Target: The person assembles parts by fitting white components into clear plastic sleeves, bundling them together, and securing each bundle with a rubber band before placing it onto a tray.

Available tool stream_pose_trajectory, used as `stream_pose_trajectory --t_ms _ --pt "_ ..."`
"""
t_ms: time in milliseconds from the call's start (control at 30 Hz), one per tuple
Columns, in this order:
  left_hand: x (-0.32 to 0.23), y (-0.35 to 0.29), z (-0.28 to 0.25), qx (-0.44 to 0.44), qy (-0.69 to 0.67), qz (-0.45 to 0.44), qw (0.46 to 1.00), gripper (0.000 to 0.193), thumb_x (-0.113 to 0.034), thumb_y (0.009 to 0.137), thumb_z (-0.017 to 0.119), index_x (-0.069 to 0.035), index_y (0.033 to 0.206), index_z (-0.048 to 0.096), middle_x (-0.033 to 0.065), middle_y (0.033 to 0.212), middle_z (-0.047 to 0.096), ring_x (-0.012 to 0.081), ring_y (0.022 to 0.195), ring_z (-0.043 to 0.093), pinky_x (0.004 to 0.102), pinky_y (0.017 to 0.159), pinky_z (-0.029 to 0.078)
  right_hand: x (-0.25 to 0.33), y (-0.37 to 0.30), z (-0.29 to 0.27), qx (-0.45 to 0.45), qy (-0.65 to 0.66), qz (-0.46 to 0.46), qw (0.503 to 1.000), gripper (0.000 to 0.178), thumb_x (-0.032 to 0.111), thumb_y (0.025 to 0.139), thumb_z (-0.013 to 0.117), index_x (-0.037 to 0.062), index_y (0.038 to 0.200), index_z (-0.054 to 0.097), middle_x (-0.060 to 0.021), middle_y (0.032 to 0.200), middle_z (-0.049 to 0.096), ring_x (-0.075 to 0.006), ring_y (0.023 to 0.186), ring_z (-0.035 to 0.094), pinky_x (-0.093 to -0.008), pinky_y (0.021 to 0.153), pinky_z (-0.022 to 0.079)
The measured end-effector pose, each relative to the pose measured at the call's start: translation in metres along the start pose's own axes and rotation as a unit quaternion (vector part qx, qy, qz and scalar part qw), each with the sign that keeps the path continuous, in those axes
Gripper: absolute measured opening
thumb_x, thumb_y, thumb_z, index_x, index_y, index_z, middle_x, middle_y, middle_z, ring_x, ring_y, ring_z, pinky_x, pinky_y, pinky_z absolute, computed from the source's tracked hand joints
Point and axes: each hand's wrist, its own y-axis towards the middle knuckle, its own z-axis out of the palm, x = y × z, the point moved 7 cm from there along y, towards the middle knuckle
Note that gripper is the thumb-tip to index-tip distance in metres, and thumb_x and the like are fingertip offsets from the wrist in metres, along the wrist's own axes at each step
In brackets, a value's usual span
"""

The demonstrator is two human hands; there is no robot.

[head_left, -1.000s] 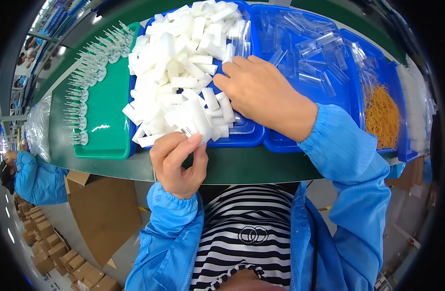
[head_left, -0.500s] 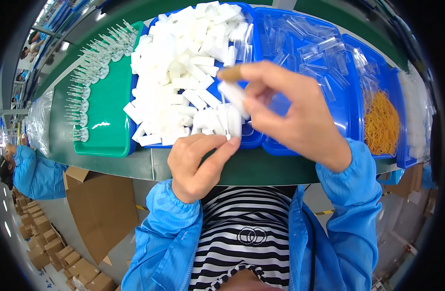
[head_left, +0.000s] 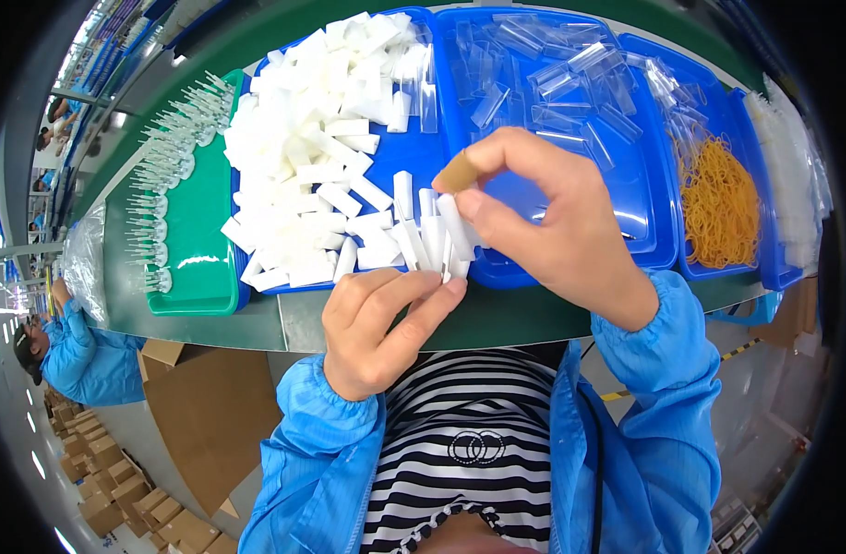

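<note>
My left hand (head_left: 377, 328) is pinched at the front edge of the blue tray. Between its fingertips is the base of a thin-pronged part, mostly hidden, from which several white foam pieces (head_left: 432, 242) fan upward. My right hand (head_left: 561, 226), with a brown cover on one fingertip, closes thumb and finger on the top of a white foam piece (head_left: 453, 222) at the right side of this fan. Just behind lies a heap of similar white foam pieces (head_left: 303, 138) in the blue tray (head_left: 406, 155).
At left, a green tray (head_left: 197, 235) carries a curved row of clear pronged parts (head_left: 162, 198). To the right, a blue tray (head_left: 617, 203) holds clear plastic sleeves (head_left: 561, 83); beyond it are orange rubber bands (head_left: 721, 208). A person in blue (head_left: 90, 355) is far left.
My right hand has brought its white foam piece down and right, against the part in my left hand. The view has shifted slightly; my left hand keeps its pinch.
</note>
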Motion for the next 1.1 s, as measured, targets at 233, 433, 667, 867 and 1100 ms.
stream_pose_trajectory --t_ms 233,433,667,867,1100 --pt "-0.010 0.001 0.000 0.000 -0.010 0.022 1.000 0.046 -0.002 0.061 0.074 -0.011 0.106 0.076 0.0013 0.101 0.067 0.0180 0.085 0.058 0.0298 0.066 0.046 -0.003 0.000 -0.021 -0.156 0.035 -0.005 0.987 0.013 0.004 0.090 0.067 -0.0020 0.102 0.066 -0.0063 0.095 0.070 -0.0121 0.087 0.064 -0.0270 0.081 0.052" --pt "-0.010 0.002 0.004 -0.002 -0.011 0.019 1.000 0.046 -0.001 0.062 0.074 -0.011 0.107 0.076 0.0011 0.101 0.066 0.0183 0.086 0.058 0.0291 0.066 0.046 -0.008 -0.010 -0.003 -0.084 0.036 0.050 0.995 0.012 0.004 0.090 0.068 -0.0010 0.101 0.067 -0.0091 0.102 0.070 -0.0135 0.091 0.066 -0.0273 0.082 0.053" --pt "0.004 -0.006 0.001 -0.037 -0.001 0.001 0.999 0.047 0.004 0.062 0.076 -0.009 0.108 0.073 0.0063 0.103 0.065 0.0229 0.087 0.060 0.0300 0.069 0.049 0.012 -0.016 0.011 0.009 -0.202 -0.131 0.970 0.012 0.007 0.086 0.071 0.0050 0.097 0.068 -0.0078 0.097 0.069 -0.0255 0.096 0.063 -0.0433 0.095 0.046" --pt "0.019 -0.021 -0.006 -0.112 -0.068 -0.073 0.989 0.046 0.004 0.072 0.080 -0.008 0.111 0.061 0.0117 0.107 0.066 0.0273 0.087 0.064 0.0362 0.073 0.052 0.022 -0.023 0.023 0.003 -0.171 -0.181 0.969 0.010 0.004 0.083 0.070 0.0059 0.094 0.069 -0.0054 0.096 0.068 -0.0255 0.100 0.062 -0.0499 0.099 0.043" --pt "0.026 -0.025 -0.023 -0.100 -0.050 -0.066 0.991 0.053 0.006 0.069 0.081 -0.009 0.116 0.060 0.0121 0.107 0.066 0.0287 0.088 0.066 0.0372 0.074 0.052 0.024 0.008 0.023 -0.009 -0.238 -0.226 0.945 0.019 0.003 0.087 0.065 0.0048 0.105 0.070 -0.0081 0.107 0.069 -0.0265 0.103 0.061 -0.0401 0.092 0.044"
